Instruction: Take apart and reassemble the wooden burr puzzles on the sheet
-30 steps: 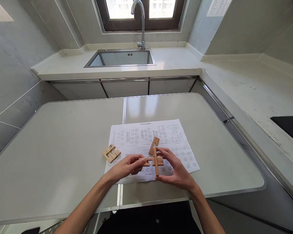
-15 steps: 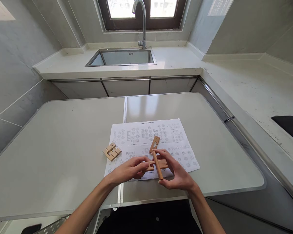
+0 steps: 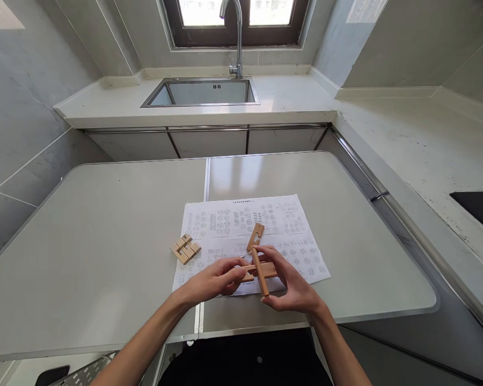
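My left hand pinches the left end of a notched wooden puzzle piece over the printed sheet. In my right hand a second wooden puzzle piece is gripped at its two ends, between thumb and fingers. The second piece stands crosswise over the first, and the two overlap. Whether they interlock I cannot tell. Just beyond my fingers a third, slotted wooden piece lies on the sheet. To the left rests a pale wooden block set, partly on the sheet's edge.
The sheet, printed with rows of small diagrams, lies on a pale folding table with a seam down its middle. Beyond it are a counter with a sink and a tap. Another counter runs along the right.
The view has shifted very slightly. Both hands and the wooden pieces keep practically the same positions.
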`<control>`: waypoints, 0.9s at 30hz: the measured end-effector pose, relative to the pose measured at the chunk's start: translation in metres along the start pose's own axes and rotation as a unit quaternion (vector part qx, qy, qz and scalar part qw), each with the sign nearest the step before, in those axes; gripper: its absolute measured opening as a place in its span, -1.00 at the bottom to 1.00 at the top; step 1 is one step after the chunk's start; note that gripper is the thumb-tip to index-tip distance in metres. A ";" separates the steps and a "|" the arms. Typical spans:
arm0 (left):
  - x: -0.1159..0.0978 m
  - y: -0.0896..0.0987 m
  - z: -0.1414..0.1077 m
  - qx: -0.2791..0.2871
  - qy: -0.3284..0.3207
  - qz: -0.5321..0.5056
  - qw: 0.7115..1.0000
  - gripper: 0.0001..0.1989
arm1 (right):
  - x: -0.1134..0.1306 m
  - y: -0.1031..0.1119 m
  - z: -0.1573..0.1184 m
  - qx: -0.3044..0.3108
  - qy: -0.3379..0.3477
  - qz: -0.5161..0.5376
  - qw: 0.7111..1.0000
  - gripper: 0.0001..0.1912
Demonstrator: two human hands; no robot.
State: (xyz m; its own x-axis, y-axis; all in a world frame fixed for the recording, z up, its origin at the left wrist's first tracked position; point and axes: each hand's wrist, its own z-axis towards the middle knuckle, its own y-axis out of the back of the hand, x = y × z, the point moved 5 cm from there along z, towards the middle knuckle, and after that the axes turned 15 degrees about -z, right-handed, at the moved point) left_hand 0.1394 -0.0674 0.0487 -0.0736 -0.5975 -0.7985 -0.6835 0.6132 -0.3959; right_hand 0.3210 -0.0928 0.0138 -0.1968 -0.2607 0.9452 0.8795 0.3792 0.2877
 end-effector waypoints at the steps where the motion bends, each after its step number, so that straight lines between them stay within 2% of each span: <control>1: 0.000 0.001 0.000 -0.001 0.001 0.003 1.000 -0.57 | 0.000 0.000 0.000 0.004 -0.003 -0.001 1.000 -0.09; 5: 0.002 0.007 -0.002 -0.024 -0.003 0.005 1.000 -0.55 | -0.004 0.002 0.002 0.014 -0.012 0.009 1.000 0.01; 7: 0.003 0.012 -0.004 -0.048 -0.016 -0.009 0.999 -0.53 | -0.008 0.006 0.006 -0.012 -0.011 0.003 1.000 0.00; 8: 0.004 0.015 -0.005 -0.063 -0.025 -0.016 0.998 -0.53 | -0.010 0.009 0.008 -0.037 -0.014 -0.017 0.999 -0.06; 10: 0.005 0.020 -0.009 -0.091 -0.045 -0.024 0.995 -0.54 | -0.017 0.014 0.013 -0.100 -0.035 -0.101 0.989 -0.23; 12: 0.007 0.025 -0.012 -0.113 -0.060 -0.026 0.991 -0.58 | -0.023 0.018 0.018 -0.152 -0.058 -0.214 0.963 -0.29; 14: 0.010 0.028 -0.015 -0.125 -0.068 -0.033 0.989 -0.61 | -0.029 0.015 0.025 -0.156 -0.056 -0.310 0.936 -0.20; 17: 0.013 0.030 -0.017 -0.134 -0.074 -0.053 0.987 -0.64 | -0.038 0.009 0.035 -0.145 -0.039 -0.379 0.913 -0.14; 22: 0.013 0.030 -0.018 -0.146 -0.087 -0.078 0.982 -0.65 | -0.037 0.011 0.041 -0.162 -0.035 -0.377 0.911 -0.25; 27: 0.013 0.035 -0.016 -0.160 -0.099 -0.121 0.975 -0.69 | -0.002 0.018 0.027 -0.183 -0.004 -0.293 0.938 -0.22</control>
State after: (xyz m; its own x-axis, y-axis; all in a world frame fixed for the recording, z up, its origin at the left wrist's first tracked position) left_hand 0.1030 -0.0616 0.0314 0.2384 -0.5745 -0.7830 -0.8569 0.2549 -0.4479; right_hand 0.3255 -0.0613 0.0216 -0.6947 -0.3217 0.6433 0.7094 -0.1585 0.6868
